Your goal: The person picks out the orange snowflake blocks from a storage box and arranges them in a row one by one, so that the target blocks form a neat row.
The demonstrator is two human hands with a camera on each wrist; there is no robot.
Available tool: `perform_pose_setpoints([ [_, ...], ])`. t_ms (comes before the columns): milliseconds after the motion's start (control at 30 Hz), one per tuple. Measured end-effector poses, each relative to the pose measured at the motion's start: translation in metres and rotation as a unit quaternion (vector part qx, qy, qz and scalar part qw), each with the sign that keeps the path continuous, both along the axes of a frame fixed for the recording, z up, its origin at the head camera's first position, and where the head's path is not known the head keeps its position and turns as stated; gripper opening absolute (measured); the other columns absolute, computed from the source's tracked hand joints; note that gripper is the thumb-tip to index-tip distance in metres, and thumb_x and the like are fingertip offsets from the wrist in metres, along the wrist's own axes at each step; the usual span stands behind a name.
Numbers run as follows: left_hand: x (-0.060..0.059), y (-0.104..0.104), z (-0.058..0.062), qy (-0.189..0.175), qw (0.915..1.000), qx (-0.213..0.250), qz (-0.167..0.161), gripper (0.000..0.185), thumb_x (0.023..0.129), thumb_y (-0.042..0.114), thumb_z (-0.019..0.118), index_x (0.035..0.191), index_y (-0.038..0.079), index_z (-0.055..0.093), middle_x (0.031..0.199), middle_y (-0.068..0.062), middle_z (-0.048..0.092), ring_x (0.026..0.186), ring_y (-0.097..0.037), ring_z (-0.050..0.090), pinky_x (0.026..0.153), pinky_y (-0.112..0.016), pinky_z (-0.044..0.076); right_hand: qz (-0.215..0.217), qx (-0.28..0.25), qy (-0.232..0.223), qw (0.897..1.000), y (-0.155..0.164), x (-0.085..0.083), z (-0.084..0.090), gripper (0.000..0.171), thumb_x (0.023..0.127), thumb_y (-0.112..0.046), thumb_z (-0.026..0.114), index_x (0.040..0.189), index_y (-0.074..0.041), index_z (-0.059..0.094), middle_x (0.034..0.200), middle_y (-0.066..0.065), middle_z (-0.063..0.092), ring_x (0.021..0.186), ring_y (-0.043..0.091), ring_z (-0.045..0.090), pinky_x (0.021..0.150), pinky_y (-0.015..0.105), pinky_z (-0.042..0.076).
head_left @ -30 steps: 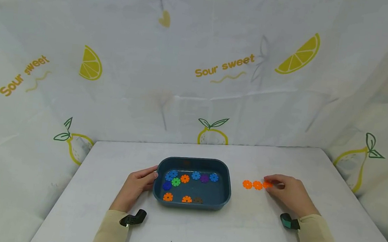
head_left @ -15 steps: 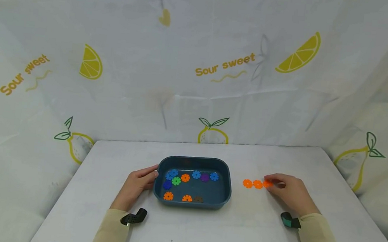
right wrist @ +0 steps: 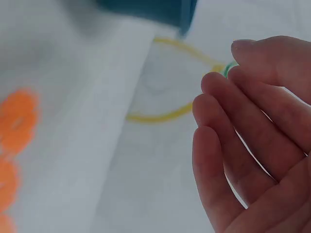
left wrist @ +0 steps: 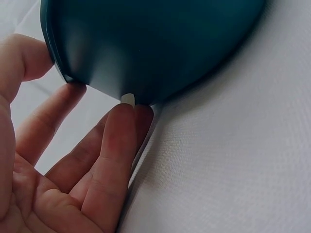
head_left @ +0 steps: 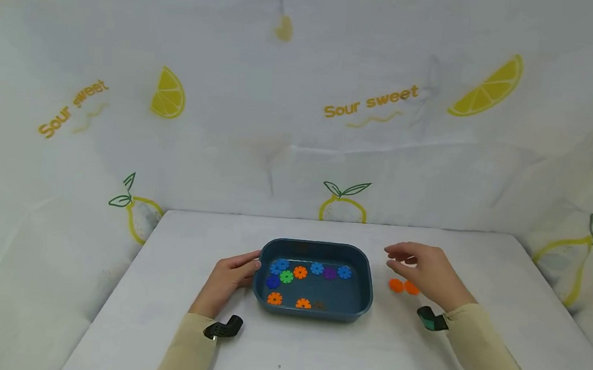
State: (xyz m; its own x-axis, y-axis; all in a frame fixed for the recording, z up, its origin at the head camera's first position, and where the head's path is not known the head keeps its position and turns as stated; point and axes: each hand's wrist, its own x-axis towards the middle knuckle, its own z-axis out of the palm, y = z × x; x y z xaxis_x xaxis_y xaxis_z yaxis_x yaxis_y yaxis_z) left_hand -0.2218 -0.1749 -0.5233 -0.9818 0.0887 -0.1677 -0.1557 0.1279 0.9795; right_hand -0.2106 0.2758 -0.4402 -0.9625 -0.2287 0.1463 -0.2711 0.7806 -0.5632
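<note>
Above orange discs (head_left: 403, 287), R hand (head_left: 427, 271) has lifted off (fingers apart, empty).

"Sour sweet" in orange, twice on the lemon-print backdrop cloth (head_left: 303, 120).

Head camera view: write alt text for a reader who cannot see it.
A person's left hand touches the left end of a dark blue tray holding small coloured gear-shaped discs, while the right hand hovers empty over orange discs on the white table.
</note>
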Motion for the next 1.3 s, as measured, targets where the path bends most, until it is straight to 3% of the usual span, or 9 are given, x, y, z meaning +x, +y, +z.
perform_pose_setpoints([
  [200, -0.005, 0.004, 0.0, 0.003, 0.9999, 0.005, -0.014, 0.05, 0.096, 0.046, 0.081, 0.14, 0.024, 0.075, 0.143, -0.003, 0.073, 0.109, -0.019, 0.077, 0.097, -0.034, 0.064, 0.09, 0.034, -0.002, 0.995, -0.058, -0.024, 0.029, 0.026, 0.102, -0.022, 0.076, 0.127, -0.014, 0.079, 0.119, 0.002, 0.08, 0.108, 0.024, 0.073, 0.101, 0.053, 0.061],
  [433, -0.005, 0.005, 0.002, 0.005, 0.9999, -0.001, -0.014, 0.047, 0.097, 0.043, 0.081, 0.139, 0.024, 0.075, 0.143, -0.004, 0.073, 0.11, -0.02, 0.077, 0.096, -0.035, 0.064, 0.182, 0.125, -0.053, 0.974, -0.125, -0.041, 0.033, 0.032, 0.102, -0.02, 0.075, 0.132, -0.011, 0.077, 0.131, 0.004, 0.078, 0.122, 0.024, 0.072, 0.108, 0.048, 0.059],
  [567, -0.008, 0.008, 0.001, 0.009, 0.9996, 0.001, -0.026, 0.048, 0.097, 0.043, 0.081, 0.141, 0.024, 0.075, 0.144, -0.005, 0.072, 0.112, -0.02, 0.077, 0.095, -0.035, 0.065, 0.198, 0.177, -0.078, 0.961, -0.15, -0.048, 0.025, 0.03, 0.1, -0.017, 0.077, 0.13, -0.01, 0.078, 0.13, 0.006, 0.078, 0.125, 0.027, 0.069, 0.112, 0.049, 0.056],
  [700, -0.009, 0.008, 0.0, 0.007, 0.9995, -0.003, -0.03, 0.048, 0.096, 0.046, 0.082, 0.139, 0.027, 0.075, 0.143, -0.003, 0.073, 0.111, -0.02, 0.078, 0.094, -0.035, 0.065, 0.217, 0.2, -0.085, 0.952, -0.171, -0.049, 0.011, 0.029, 0.099, -0.014, 0.079, 0.126, -0.005, 0.079, 0.124, 0.011, 0.078, 0.116, 0.027, 0.071, 0.108, 0.049, 0.058],
  [933, -0.008, 0.003, -0.002, 0.006, 0.9995, -0.005, -0.031, 0.048, 0.096, 0.048, 0.08, 0.139, 0.029, 0.075, 0.142, -0.002, 0.074, 0.112, -0.02, 0.077, 0.097, -0.038, 0.064, 0.238, 0.251, -0.011, 0.938, -0.19, -0.046, -0.009, 0.014, 0.095, -0.01, 0.082, 0.108, -0.005, 0.082, 0.097, 0.005, 0.074, 0.087, 0.017, 0.067, 0.088, 0.037, 0.063],
  [1067, -0.007, 0.0, -0.003, 0.004, 0.9995, -0.01, -0.029, 0.048, 0.095, 0.049, 0.081, 0.139, 0.03, 0.075, 0.142, -0.001, 0.074, 0.11, -0.019, 0.077, 0.096, -0.036, 0.064, 0.242, 0.258, 0.012, 0.935, -0.194, -0.046, -0.014, 0.008, 0.094, -0.01, 0.083, 0.101, -0.005, 0.082, 0.092, 0.004, 0.071, 0.082, 0.016, 0.064, 0.082, 0.034, 0.063],
  [1300, -0.007, -0.005, 0.001, 0.006, 0.9995, -0.013, -0.027, 0.043, 0.098, 0.045, 0.079, 0.138, 0.03, 0.076, 0.143, 0.0, 0.073, 0.112, -0.019, 0.077, 0.097, -0.037, 0.064, 0.229, 0.244, 0.001, 0.942, -0.199, -0.048, -0.015, 0.013, 0.093, -0.01, 0.085, 0.105, -0.004, 0.083, 0.097, 0.006, 0.074, 0.089, 0.019, 0.069, 0.089, 0.037, 0.065],
])
